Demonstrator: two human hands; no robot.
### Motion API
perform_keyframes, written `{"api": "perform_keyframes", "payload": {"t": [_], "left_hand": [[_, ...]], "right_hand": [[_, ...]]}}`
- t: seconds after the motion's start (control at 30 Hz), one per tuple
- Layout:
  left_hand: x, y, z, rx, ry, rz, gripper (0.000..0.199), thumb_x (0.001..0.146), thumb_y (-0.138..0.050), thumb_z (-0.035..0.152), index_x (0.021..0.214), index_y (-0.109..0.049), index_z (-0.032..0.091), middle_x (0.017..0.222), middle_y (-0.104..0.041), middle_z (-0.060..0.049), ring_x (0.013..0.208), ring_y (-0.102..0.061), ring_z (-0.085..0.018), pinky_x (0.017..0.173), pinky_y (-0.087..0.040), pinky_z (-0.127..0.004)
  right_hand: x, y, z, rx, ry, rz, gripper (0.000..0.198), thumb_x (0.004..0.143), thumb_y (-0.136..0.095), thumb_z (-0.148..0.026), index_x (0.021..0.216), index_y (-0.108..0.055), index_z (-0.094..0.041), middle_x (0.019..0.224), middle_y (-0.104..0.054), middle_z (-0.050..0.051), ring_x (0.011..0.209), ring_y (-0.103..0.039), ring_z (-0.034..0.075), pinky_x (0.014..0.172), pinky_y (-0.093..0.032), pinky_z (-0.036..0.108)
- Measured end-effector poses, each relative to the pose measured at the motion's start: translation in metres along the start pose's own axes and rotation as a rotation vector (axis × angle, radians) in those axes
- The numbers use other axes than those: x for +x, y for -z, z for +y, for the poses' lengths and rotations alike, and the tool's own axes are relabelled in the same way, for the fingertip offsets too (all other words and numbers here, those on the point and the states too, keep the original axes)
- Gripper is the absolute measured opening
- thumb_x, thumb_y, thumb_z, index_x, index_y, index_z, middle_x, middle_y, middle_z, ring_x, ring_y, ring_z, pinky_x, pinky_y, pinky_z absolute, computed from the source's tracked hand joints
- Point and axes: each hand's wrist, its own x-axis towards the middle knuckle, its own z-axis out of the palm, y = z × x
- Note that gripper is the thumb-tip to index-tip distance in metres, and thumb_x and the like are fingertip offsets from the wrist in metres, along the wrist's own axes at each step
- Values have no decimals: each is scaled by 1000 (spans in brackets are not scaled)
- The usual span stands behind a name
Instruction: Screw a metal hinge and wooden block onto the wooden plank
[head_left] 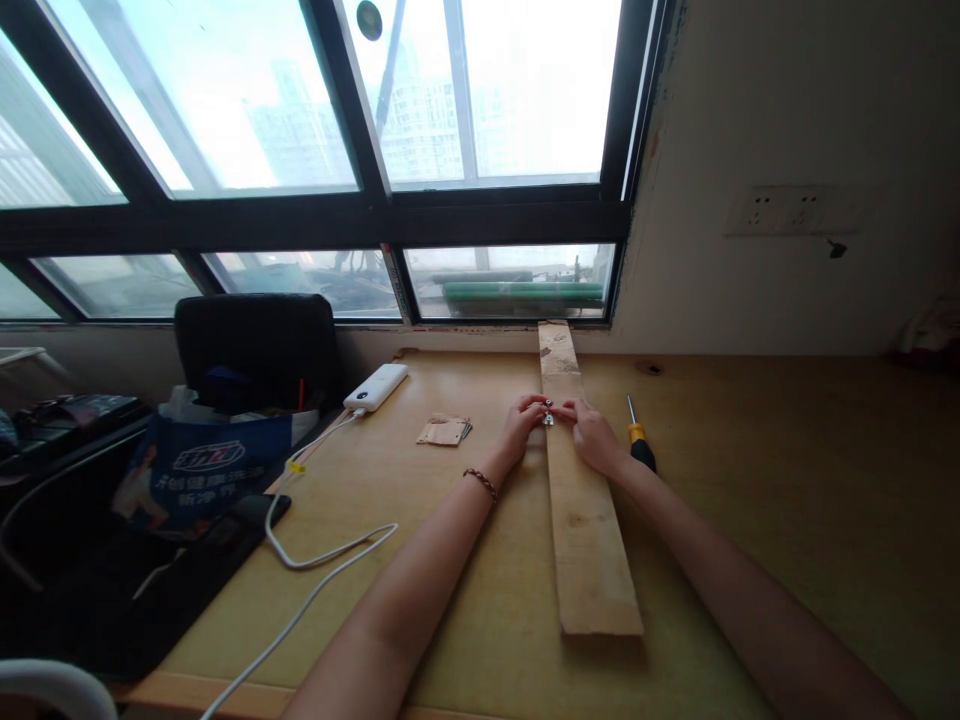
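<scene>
A long wooden board (589, 540) lies lengthwise on the table, its far end near the window sill. At its left edge, about a third of the way from the far end, sits a small shiny metal fitting (548, 419) whose exact kind is too small to tell. My left hand (523, 425) pinches at the fitting from the left, fingers closed. From the right, my right hand (592, 432) rests over the board with its fingers bunched together, the fingertips meeting the fitting. Right of the board lies a screwdriver (637, 440) with a yellow and black handle.
Left of the board, a small packet of pinkish-tan pieces (444, 431) lies on the tabletop (480, 600). A white power bank (377, 386) trails a white cable (330, 556) across the left side. A black chair (255, 345) and blue bag (210, 465) stand beyond the table's left edge.
</scene>
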Motion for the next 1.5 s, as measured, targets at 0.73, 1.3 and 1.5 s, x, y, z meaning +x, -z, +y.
{"api": "perform_keyframes", "payload": {"t": [0.73,1.3,1.5], "left_hand": [[9,11,-9,-90,-71,-55,26,58,-73,26,80,-66,14,81,-64,-3,78,-57,-13,78,-41,-25],[6,10,-1,56,-142,-10,22,57,-73,27,76,-68,16,78,-64,-2,74,-56,-13,74,-39,-25],[7,9,-7,-4,-130,22,25,56,-74,28,77,-68,16,77,-65,-2,71,-56,-13,72,-40,-25]], "right_hand": [[-3,11,-29,-391,76,-98,23,90,-35,-17,103,-54,-15,100,-61,11,91,-56,20,80,-42,26],[-4,12,-30,-401,19,-152,26,87,-36,-12,108,-52,-16,106,-60,9,95,-55,18,83,-40,24],[-5,12,-32,-408,11,-143,24,88,-36,-15,106,-52,-16,104,-60,9,95,-55,19,80,-40,24]]}}
